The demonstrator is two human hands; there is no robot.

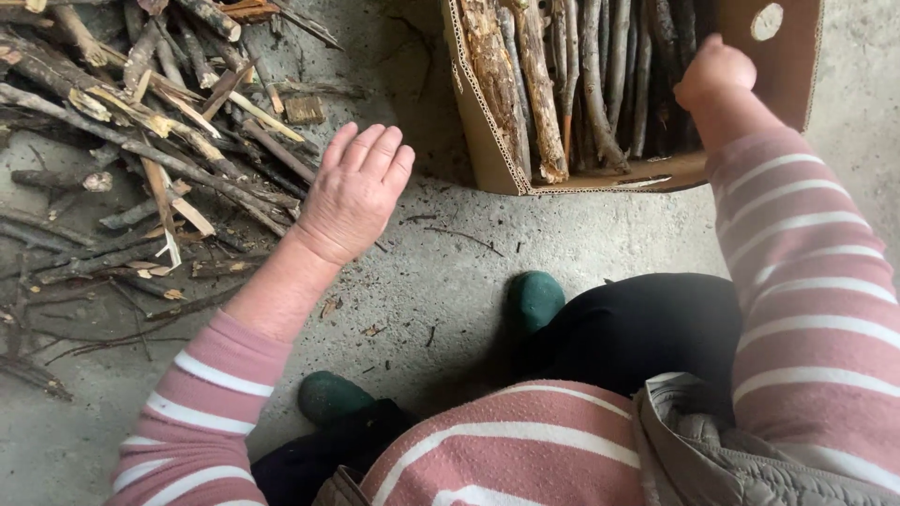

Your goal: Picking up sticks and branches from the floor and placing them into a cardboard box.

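From the head camera I see my left hand (pixel 356 192) flat and spread, fingers together and empty, hovering over the concrete floor (pixel 450 272) at the near right edge of a pile of sticks (pixel 141 141). The pile of split and broken branches fills the far left of the scene; the hand is just beside its nearest pieces, and I cannot tell whether a fingertip touches one. My right hand (pixel 714 73) reaches into a cardboard box (pixel 492 141) at the far right, curled over; whether it grips anything I cannot tell, as the fingers are turned away. The box is open on top and holds sticks in the box (pixel 562 84) laid lengthwise, packed side by side. Both arms wear a pink sleeve with white stripes. Near the bottom, two green shoes (pixel 534 300) rest on the floor, between pile and box.
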